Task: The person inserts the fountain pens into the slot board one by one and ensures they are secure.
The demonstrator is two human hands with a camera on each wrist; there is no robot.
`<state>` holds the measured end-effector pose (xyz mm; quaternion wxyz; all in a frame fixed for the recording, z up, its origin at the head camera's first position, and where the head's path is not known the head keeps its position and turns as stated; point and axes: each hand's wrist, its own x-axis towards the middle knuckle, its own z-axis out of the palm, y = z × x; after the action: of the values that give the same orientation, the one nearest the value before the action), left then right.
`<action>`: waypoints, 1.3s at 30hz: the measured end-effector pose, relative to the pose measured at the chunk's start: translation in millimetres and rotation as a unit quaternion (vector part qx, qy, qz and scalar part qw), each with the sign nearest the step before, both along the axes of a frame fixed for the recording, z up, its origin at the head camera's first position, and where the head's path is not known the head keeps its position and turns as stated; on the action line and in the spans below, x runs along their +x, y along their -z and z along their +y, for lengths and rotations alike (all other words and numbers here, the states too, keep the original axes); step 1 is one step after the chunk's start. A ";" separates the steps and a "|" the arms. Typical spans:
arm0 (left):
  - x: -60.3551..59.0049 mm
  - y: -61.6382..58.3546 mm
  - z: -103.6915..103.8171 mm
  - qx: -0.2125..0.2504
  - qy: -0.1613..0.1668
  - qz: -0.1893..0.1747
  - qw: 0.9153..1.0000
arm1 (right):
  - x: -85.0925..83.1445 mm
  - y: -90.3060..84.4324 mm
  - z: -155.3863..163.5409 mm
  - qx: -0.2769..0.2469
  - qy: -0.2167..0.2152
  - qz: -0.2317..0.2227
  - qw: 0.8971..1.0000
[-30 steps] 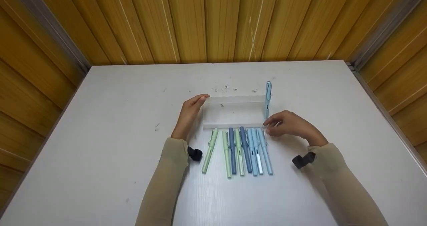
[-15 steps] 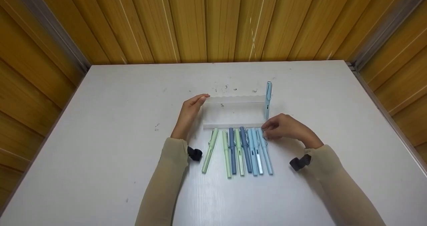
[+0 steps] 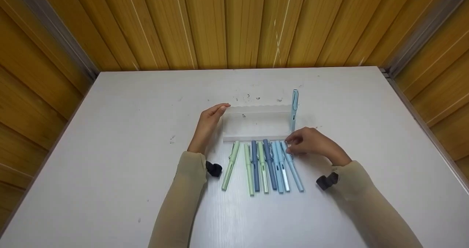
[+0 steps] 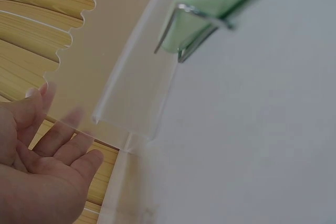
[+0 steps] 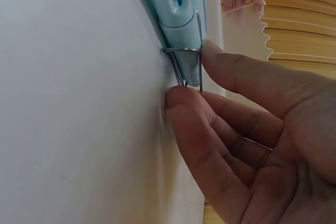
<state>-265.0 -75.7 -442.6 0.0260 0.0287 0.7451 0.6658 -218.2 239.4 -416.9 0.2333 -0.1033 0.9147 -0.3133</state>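
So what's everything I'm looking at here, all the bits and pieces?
White table: one, bearing everything.
Clear pen stand: one, frosted, scalloped top edge, mid-table.
Upright pen: one, light blue, at the stand's right end.
Lying pens: eight in a row before the stand; three pale green, two dark blue, three light blue.
Wood-panel walls: yellow-brown, behind and beside.
Left hand: touches the stand's left end.
Right hand: fingers pinch the rightmost pen.

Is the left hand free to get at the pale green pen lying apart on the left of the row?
Probably yes. The left hand only rests against the clear holder, holding nothing, and the pale green pen lies uncovered beside its wrist.
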 end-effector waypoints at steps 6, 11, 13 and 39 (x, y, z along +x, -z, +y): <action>-0.6 0.3 0.5 -0.006 0.000 0.002 1.000 | 2.5 0.3 -4.9 -0.004 -0.004 -0.001 1.000; 0.0 0.4 0.3 -0.018 -0.002 0.006 1.000 | 3.0 1.0 -10.0 -0.002 -0.021 -0.001 1.000; 0.1 0.6 0.1 -0.017 0.001 0.007 1.000 | 3.2 1.4 -10.9 0.000 -0.027 0.003 1.000; -1.4 1.7 -0.5 -0.010 0.003 -0.002 1.000 | 4.5 4.6 -9.1 -0.019 -0.033 0.005 0.999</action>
<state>-266.4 -76.2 -444.3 0.0293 0.0292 0.7519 0.6580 -213.7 230.3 -421.5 0.2371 -0.1391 0.9059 -0.3222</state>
